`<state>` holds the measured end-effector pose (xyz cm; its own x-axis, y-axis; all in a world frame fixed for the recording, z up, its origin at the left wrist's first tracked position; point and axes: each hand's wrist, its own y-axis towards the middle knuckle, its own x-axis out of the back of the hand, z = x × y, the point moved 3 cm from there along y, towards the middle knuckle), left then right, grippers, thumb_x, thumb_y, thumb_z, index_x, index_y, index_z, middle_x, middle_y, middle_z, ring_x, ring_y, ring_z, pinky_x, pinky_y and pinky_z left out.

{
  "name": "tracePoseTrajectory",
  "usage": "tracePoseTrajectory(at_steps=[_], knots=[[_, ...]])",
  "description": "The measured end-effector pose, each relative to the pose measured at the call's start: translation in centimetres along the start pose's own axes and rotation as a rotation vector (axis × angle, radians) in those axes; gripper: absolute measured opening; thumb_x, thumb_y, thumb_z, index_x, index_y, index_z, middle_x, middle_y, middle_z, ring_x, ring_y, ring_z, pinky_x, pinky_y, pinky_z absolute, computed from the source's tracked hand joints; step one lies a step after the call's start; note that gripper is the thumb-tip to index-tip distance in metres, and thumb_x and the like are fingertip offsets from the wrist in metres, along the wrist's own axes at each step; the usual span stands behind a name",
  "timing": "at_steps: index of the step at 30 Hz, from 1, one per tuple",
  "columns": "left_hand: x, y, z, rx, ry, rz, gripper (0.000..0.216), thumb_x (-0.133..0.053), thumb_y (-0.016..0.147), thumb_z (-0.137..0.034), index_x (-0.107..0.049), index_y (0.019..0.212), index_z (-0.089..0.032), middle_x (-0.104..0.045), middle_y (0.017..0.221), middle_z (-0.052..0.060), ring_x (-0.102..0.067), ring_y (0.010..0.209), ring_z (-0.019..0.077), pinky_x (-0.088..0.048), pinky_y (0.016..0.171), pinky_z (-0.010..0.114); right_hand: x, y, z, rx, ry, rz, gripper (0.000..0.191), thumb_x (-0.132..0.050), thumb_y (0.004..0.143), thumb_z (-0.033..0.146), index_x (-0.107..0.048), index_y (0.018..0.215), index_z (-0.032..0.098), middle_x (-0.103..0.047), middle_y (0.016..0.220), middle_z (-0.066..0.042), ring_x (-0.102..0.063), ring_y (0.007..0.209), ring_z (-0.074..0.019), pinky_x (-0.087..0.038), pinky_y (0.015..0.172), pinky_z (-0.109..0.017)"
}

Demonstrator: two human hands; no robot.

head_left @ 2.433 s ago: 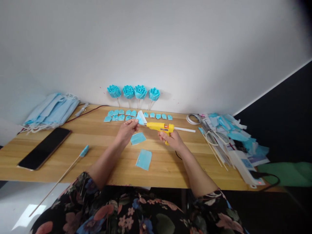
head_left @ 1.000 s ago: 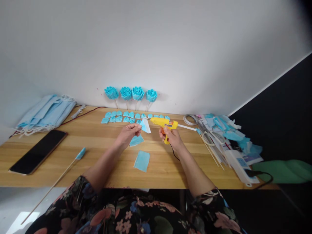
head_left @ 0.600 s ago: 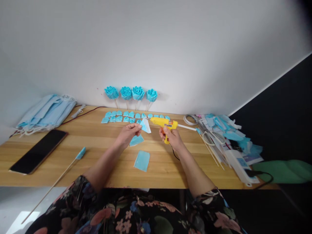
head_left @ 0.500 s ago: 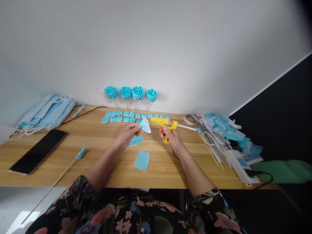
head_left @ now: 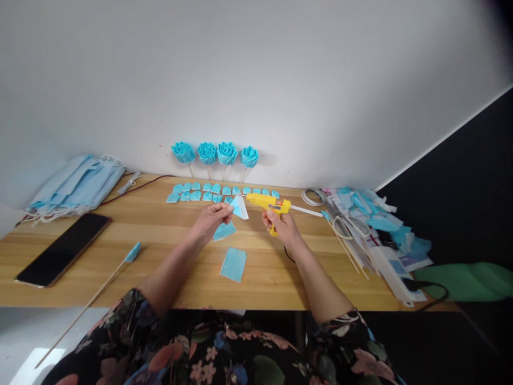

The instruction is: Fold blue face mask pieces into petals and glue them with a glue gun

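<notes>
Holding what?
– Left hand [head_left: 213, 216] pinches folded blue-and-white fabric triangle [head_left: 241, 208]; right hand [head_left: 282, 223] grips yellow plastic glue gun [head_left: 262, 201].
– Triangle where?
– Above wooden tabletop [head_left: 276, 283], just beside metal nozzle [head_left: 243, 195].

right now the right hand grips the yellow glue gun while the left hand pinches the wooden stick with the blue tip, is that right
Not quite: the left hand pinches a blue-and-white piece, while the blue-tipped stick lies apart from it. The right hand does grip the yellow glue gun. The head view shows this.
</notes>
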<state>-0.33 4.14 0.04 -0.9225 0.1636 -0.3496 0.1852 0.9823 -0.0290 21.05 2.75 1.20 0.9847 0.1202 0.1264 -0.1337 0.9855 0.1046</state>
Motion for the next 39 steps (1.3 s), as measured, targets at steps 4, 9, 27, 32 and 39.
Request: tracePoseTrajectory(at_steps=[4,9,27,32,39], knots=[[0.1,0.1,0.0,-0.018,-0.018,-0.002,0.029,-0.080,0.067,-0.039,-0.064,0.062,-0.016,-0.056,0.056,0.000,-0.046,0.055,0.0100,-0.036,0.059,0.026,0.5,0.1,0.0,0.040,-0.090,-0.068,0.046,-0.059,0.082,0.063,-0.063,0.071,0.018,-0.063,0.070,-0.002,-0.048,0.053,-0.0100,-0.041,0.050,-0.024],[0.6,0.3,-0.2,-0.058,-0.059,-0.061,0.030,-0.079,0.069,-0.040,-0.063,0.062,-0.016,-0.055,0.056,-0.001,-0.046,0.055,0.0093,-0.035,0.057,0.025,0.7,0.0,0.5,0.044,0.055,-0.080,0.045,-0.058,0.083,0.063,-0.066,0.083,0.019,-0.067,0.077,-0.005,-0.051,0.061,-0.0119,-0.041,0.049,-0.022],[0.5,0.2,-0.5,-0.052,-0.091,-0.090,0.031,-0.083,0.064,-0.040,-0.064,0.064,-0.015,-0.054,0.056,-0.001,-0.046,0.055,0.0093,-0.035,0.057,0.024,-0.4,-0.2,0.2,0.010,0.086,0.066,0.045,-0.060,0.082,0.063,-0.062,0.075,0.018,-0.056,0.063,0.000,-0.048,0.055,-0.0107,-0.041,0.051,-0.024],[0.6,0.2,-0.4,-0.064,-0.089,-0.085,0.030,-0.082,0.066,-0.040,-0.063,0.064,-0.016,-0.054,0.056,-0.001,-0.046,0.055,0.0094,-0.034,0.057,0.024,-0.5,-0.2,0.0,0.005,0.069,0.071,0.045,-0.060,0.082,0.062,-0.062,0.074,0.018,-0.054,0.062,0.000,-0.047,0.054,-0.0101,-0.040,0.051,-0.024],[0.5,0.1,-0.5,-0.067,-0.090,-0.089,0.032,-0.083,0.064,-0.041,-0.063,0.065,-0.016,-0.054,0.056,-0.002,-0.046,0.056,0.0094,-0.035,0.058,0.024,-0.4,-0.1,0.0,0.023,0.037,0.071,0.047,-0.059,0.082,0.064,-0.060,0.072,0.017,-0.053,0.060,0.001,-0.046,0.052,-0.0096,-0.040,0.051,-0.024]])
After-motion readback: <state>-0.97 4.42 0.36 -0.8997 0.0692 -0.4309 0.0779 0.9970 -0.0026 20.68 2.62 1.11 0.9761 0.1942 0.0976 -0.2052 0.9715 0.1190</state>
